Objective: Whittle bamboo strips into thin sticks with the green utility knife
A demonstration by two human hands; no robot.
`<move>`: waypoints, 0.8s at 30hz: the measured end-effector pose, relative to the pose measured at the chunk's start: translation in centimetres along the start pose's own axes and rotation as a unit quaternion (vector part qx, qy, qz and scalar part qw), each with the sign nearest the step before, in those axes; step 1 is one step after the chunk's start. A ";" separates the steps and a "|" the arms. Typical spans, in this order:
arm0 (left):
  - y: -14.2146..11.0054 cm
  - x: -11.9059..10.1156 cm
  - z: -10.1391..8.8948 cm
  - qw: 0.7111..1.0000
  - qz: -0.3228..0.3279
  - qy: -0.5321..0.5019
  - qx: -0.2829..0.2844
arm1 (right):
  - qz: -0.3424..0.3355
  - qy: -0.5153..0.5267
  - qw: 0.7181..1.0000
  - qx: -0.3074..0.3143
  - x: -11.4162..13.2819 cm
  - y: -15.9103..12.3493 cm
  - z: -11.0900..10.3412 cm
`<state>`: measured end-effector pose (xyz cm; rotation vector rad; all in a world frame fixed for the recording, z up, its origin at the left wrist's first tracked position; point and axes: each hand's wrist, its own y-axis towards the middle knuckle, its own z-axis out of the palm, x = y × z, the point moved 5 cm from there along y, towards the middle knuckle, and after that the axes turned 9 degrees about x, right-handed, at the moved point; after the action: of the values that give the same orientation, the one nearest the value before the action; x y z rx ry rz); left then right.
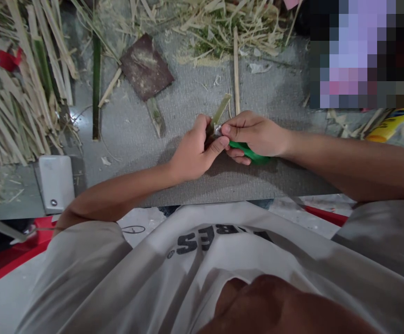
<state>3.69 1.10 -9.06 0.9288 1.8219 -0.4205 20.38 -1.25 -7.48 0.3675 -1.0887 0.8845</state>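
Note:
A short bamboo strip (pixel 221 109) points up and away from me, its lower end pinched between the fingers and thumb of my left hand (pixel 195 150). My right hand (pixel 259 134) is closed around a green-handled knife (pixel 246 150); its fingers hide most of the handle. A small shiny metal part (pixel 217 129) shows between the two hands, against the strip. Both hands meet just above the table, near its front edge. A thin pale stick (pixel 236 69) lies on the table beyond my right hand.
Bamboo sticks (pixel 10 120) are heaped at the left, with a white power bank (pixel 57 182) in front. A brown square piece (pixel 147 67) and a dark green strip (pixel 96 88) lie left of centre. Shavings (pixel 222 28) cover the back. A yellow tube (pixel 391 125) lies at right.

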 end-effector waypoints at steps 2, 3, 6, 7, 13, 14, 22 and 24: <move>-0.1 0.1 0.1 1.000 -0.004 -0.005 0.010 | -0.016 -0.013 0.999 -0.042 0.4 -0.1 -0.6; -0.1 0.1 0.1 1.000 -0.007 -0.007 0.016 | -0.029 -0.017 0.997 -0.066 0.7 -0.2 -0.9; -0.2 0.1 0.0 0.999 -0.010 -0.013 0.030 | -0.047 -0.030 0.992 -0.109 1.0 -0.4 -1.5; -0.2 0.1 -0.1 0.999 -0.012 -0.014 0.033 | -0.054 -0.036 0.991 -0.116 1.0 -0.4 -1.5; 0.0 -0.2 -0.2 0.997 -0.029 -0.021 0.068 | -0.139 -0.047 0.966 -0.215 1.2 -0.4 -1.8; 0.1 -0.1 -0.2 0.997 -0.034 -0.030 0.070 | -0.148 -0.051 0.960 -0.230 1.3 -0.5 -1.9; 0.1 0.1 0.1 0.991 -0.070 -0.103 0.053 | -0.197 -0.062 0.923 -0.324 2.3 -1.0 -2.2; 0.1 0.3 0.2 0.989 -0.064 -0.122 0.045 | -0.202 -0.038 0.917 -0.343 2.1 -0.9 -2.2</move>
<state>3.80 1.17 -9.42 0.7861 1.6539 -0.6726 22.80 0.56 -6.53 0.0288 -1.2613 0.0918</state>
